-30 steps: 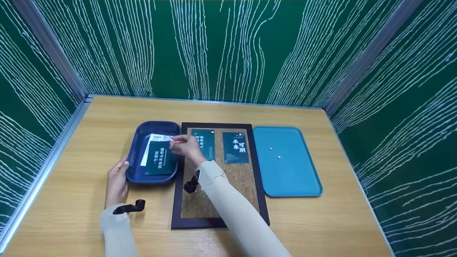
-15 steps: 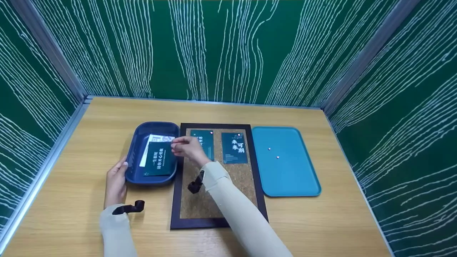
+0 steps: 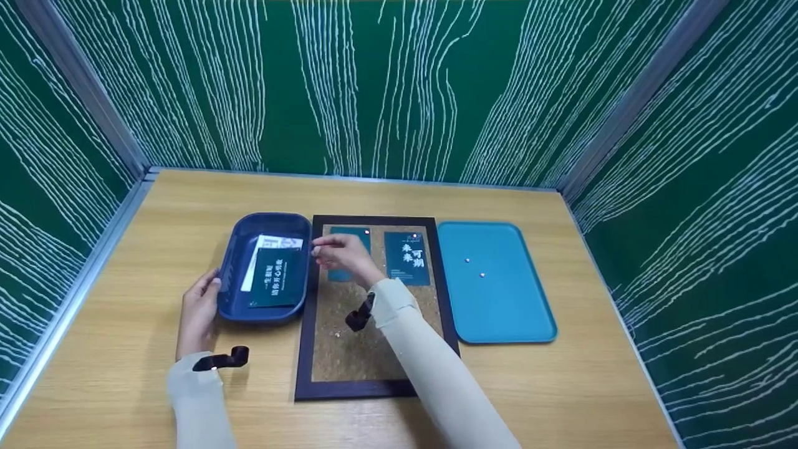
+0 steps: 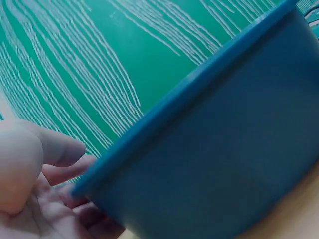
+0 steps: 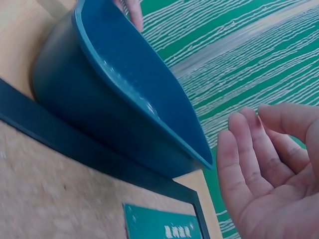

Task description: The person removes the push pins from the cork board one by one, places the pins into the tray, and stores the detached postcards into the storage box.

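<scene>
At the left, my left hand point(image 3: 198, 308) holds the near-left side of a dark blue plastic basin point(image 3: 228, 299). Its thumb is near the rim, and the fingers go around the basin's corner in the left wrist view. Inside the basin a green card point(image 3: 274, 280) with white lettering overlaps a white printed card point(image 3: 250, 274). My right hand point(image 3: 346, 255) hovers just right of the basin, above a cork board point(image 3: 368, 343), its fingers loosely bent. In the right wrist view its thumb is close to the fingertips and I see nothing held.
Two green cards are pinned near the board's top: a right one point(image 3: 402, 262) and a left one point(image 3: 340, 274), partly hidden by my hand. A turquoise tray point(image 3: 505, 308) with two small pins point(image 3: 467, 260) stands right of the board. Green patterned walls point(image 3: 399, 93) enclose the table.
My right hand has moved right, away from the green card in the basin, to above the board. The card stays in the basin. My left hand keeps its place at the basin.
</scene>
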Demonstrator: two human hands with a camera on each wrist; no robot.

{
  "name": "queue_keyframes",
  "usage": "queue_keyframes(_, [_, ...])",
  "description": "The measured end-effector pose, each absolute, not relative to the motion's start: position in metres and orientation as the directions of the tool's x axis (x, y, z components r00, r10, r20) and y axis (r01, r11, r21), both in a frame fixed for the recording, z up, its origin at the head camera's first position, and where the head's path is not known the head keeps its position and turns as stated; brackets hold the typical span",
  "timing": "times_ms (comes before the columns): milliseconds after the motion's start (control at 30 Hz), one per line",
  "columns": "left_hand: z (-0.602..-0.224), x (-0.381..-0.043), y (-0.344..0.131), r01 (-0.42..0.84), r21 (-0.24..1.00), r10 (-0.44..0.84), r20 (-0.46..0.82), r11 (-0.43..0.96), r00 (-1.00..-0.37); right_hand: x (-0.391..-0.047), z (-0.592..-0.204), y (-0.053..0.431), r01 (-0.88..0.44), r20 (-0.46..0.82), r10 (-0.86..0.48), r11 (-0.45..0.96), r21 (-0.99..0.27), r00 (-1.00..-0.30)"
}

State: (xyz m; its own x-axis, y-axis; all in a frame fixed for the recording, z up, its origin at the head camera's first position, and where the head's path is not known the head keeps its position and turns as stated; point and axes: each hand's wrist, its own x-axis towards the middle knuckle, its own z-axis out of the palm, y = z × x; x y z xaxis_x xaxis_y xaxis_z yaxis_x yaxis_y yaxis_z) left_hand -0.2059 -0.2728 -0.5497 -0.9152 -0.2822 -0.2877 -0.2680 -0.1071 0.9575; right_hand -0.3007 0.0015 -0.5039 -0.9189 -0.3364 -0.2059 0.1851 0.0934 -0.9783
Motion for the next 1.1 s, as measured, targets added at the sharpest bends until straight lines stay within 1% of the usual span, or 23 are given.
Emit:
queue_keyframes(67, [-0.542,-0.206,-0.270,-0.260,0.963,-0.299,-0.231,0.063,-0.926,-0.302,-0.502,0.008,0.176,-0.200,-0.351,0.099,-0.979,-0.915])
queue_keyframes(167, [-0.527,-0.208,-0.261,-0.222,0.919,-0.302,-0.122,0.325,-0.945,-0.305,-0.500,0.018,0.159,-0.187,-0.365,0.103,-0.982,-0.912])
queue_keyframes(267, [-0.513,-0.209,-0.248,-0.176,0.849,-0.274,-0.039,0.498,-0.961,-0.308,-0.500,0.029,0.147,-0.180,-0.361,0.118,-0.982,-0.915])
queue_keyframes(367, [-0.502,-0.212,-0.233,-0.123,0.791,-0.236,0.028,0.600,-0.971,-0.312,-0.501,0.040,0.137,-0.171,-0.349,0.121,-0.983,-0.922])
queue_keyframes(500, [-0.496,-0.218,-0.209,-0.013,0.717,-0.167,0.144,0.697,-0.975,-0.317,-0.504,0.056,0.109,-0.143,-0.331,0.119,-0.987,-0.933])
queue_keyframes(600, [-0.494,-0.224,-0.187,0.080,0.644,-0.105,0.243,0.761,-0.964,-0.321,-0.507,0.069,0.105,-0.136,-0.302,0.117,-0.988,-0.944])
queue_keyframes(733, [-0.494,-0.231,-0.151,0.160,0.563,-0.026,0.308,0.811,-0.951,-0.327,-0.509,0.091,0.102,-0.136,-0.246,0.145,-0.984,-0.960])
queue_keyframes(800, [-0.495,-0.235,-0.134,0.187,0.544,0.014,0.306,0.818,-0.952,-0.330,-0.510,0.102,0.099,-0.131,-0.214,0.155,-0.983,-0.968])
queue_keyframes(933, [-0.497,-0.244,-0.103,0.207,0.522,0.089,0.241,0.828,-0.966,-0.336,-0.513,0.119,0.094,-0.117,-0.148,0.160,-0.983,-0.982])
queue_keyframes(1100, [-0.501,-0.257,-0.067,0.243,0.479,0.178,0.179,0.843,-0.968,-0.344,-0.519,0.138,0.108,-0.118,-0.079,0.124,-0.986,-0.990])
